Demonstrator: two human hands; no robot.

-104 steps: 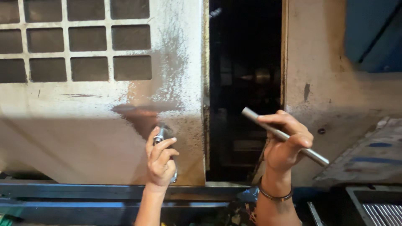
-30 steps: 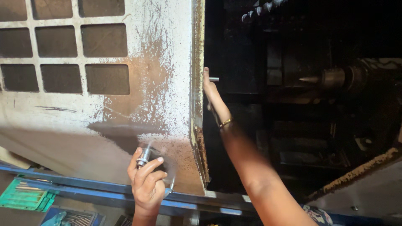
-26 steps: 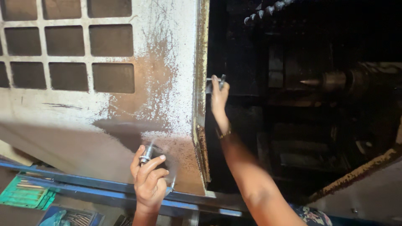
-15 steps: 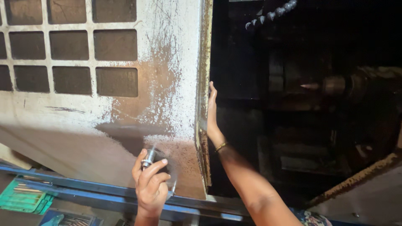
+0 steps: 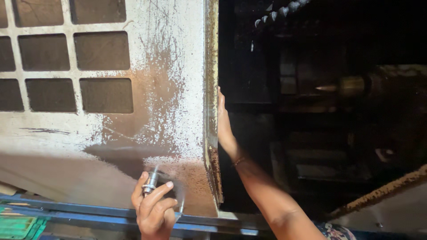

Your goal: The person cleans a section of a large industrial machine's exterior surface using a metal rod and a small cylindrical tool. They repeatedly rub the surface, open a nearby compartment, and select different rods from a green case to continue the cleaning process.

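Observation:
My left hand (image 5: 153,212) is low in front of a worn white machine door (image 5: 169,66) and pinches a small metal cylinder (image 5: 151,181) between thumb and fingers. A thin metal door handle (image 5: 181,208) sits just right of that hand. My right hand (image 5: 222,124) reaches up to the door's rusty right edge (image 5: 209,133); its palm lies along the edge and the fingers are hidden behind it. A thin bracelet (image 5: 240,161) circles that wrist. The metal rod from earlier is not in sight.
Right of the door is the dark open interior of the machine, with a brass-coloured spindle (image 5: 351,84) pointing left. The door has a grid of dark window panes (image 5: 102,95). A blue rail (image 5: 80,211) runs below, with a green object (image 5: 18,226) at the bottom left.
My right hand, which held a metal rod before, reached into the opening and now lies empty-looking along the door edge. My left hand has stayed at the door's lower part with the cylinder.

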